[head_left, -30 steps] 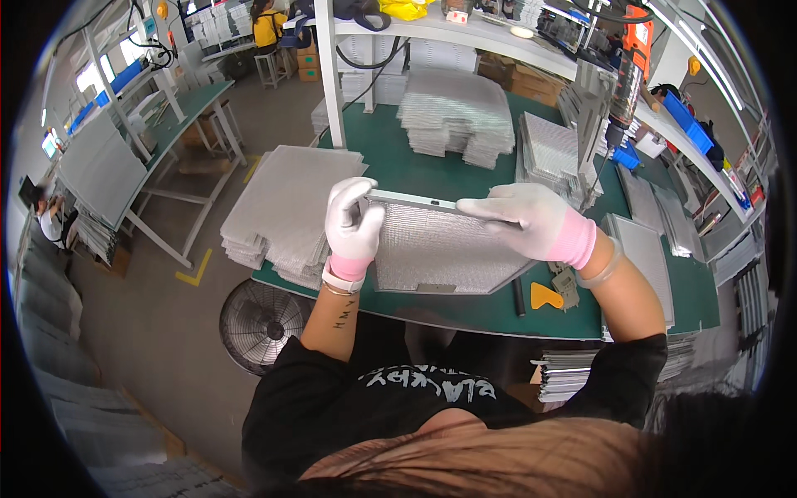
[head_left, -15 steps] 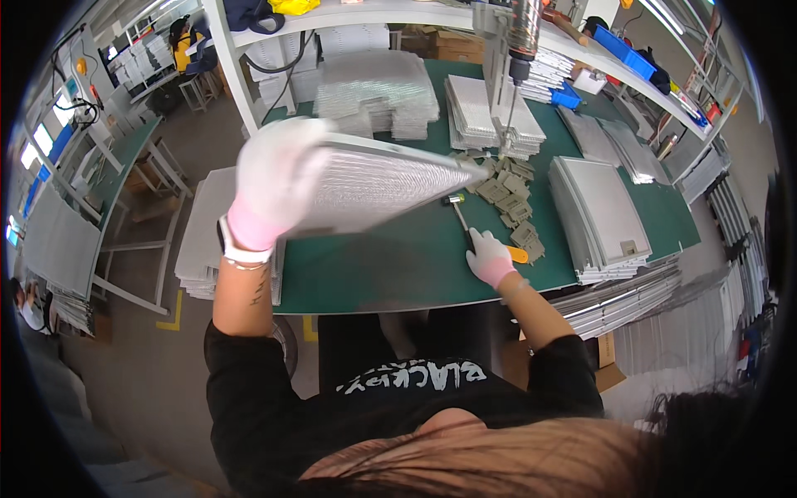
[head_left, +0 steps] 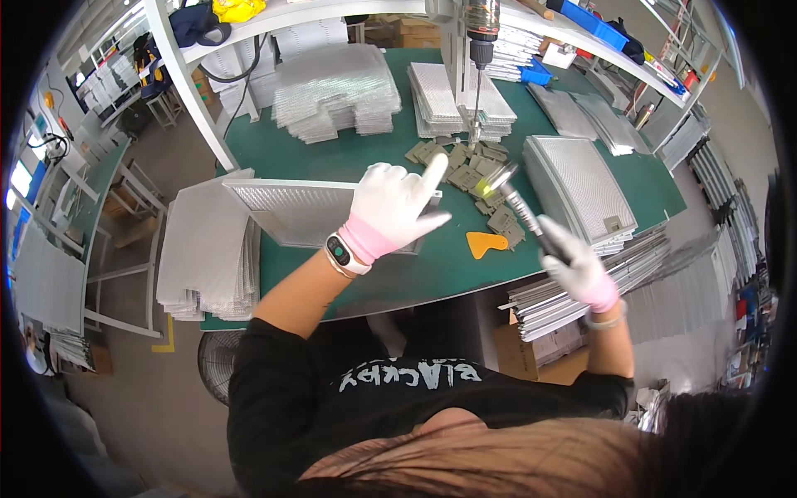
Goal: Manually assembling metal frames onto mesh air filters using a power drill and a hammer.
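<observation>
A silver-framed mesh panel (head_left: pixel 290 212) stands tilted on its edge on the green table. My white-gloved left hand (head_left: pixel 390 207) is at its upper edge and steadies it. The index finger and thumb are spread by the panel's right corner, while the other fingers are bent and partly hidden. In my gloved right hand (head_left: pixel 573 261) is a small hammer (head_left: pixel 521 207) with a dark grip and a yellow-green face on its head. The hammer is raised, its head above a heap of grey-green plastic pieces (head_left: pixel 465 177). An orange flat-handled tool (head_left: pixel 486 243) lies close by.
Stacked mesh sheets (head_left: pixel 203 241) are at the left, with more mesh sheets (head_left: pixel 336 91) behind. Framed panels (head_left: pixel 581 183) are piled at the right. A power driver (head_left: pixel 481 33) hangs over the far middle. A shelf (head_left: pixel 332 18) spans the back.
The panel has come down from the air onto the table. My left hand has moved right along it. My right hand has lifted the hammer off the table and moved right.
</observation>
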Motion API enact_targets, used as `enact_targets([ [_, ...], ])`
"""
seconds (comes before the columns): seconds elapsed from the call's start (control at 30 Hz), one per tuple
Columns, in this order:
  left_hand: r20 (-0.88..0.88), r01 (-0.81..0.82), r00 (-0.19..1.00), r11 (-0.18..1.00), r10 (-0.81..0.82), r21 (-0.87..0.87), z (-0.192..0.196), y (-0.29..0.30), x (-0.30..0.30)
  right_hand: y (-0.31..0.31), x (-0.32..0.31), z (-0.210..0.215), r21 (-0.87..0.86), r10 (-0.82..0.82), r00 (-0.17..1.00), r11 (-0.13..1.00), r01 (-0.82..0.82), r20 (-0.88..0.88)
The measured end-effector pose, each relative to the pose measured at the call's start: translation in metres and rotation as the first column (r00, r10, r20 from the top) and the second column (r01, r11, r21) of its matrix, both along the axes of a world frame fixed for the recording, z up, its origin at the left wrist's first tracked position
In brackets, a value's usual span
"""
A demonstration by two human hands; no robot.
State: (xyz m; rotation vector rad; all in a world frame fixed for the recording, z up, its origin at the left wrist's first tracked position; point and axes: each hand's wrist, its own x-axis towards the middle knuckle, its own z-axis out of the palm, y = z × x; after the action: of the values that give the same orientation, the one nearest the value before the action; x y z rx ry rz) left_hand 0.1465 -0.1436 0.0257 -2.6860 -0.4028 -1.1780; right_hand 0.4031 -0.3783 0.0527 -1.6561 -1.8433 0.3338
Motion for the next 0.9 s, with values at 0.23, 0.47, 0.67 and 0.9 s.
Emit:
enact_targets([
  [0.23,0.219,-0.196,0.956,0.98,0.197,-0.026,-0.019,0.004,0.017,0.008,-0.03,0.049,0.468,-0.056,0.998,0.881,0.067,-0.036],
  [0.47,0.183,-0.207,0.96,0.978,0.211,-0.038,-0.019,0.007,0.01,0.036,-0.044,0.037,0.27,-0.04,0.913,0.96,-0.078,0.407],
  [0.67,0.208,-0.205,0.957,0.979,0.204,-0.017,-0.021,0.008,0.014,0.04,-0.046,0.009,0.388,-0.15,0.936,0.921,0.016,0.319],
  [0.9,0.205,-0.204,0.957,0.978,0.207,-0.037,-0.02,-0.002,0.008,0.063,-0.024,-0.105,-0.179,-0.067,0.984,0.979,0.097,0.166],
])
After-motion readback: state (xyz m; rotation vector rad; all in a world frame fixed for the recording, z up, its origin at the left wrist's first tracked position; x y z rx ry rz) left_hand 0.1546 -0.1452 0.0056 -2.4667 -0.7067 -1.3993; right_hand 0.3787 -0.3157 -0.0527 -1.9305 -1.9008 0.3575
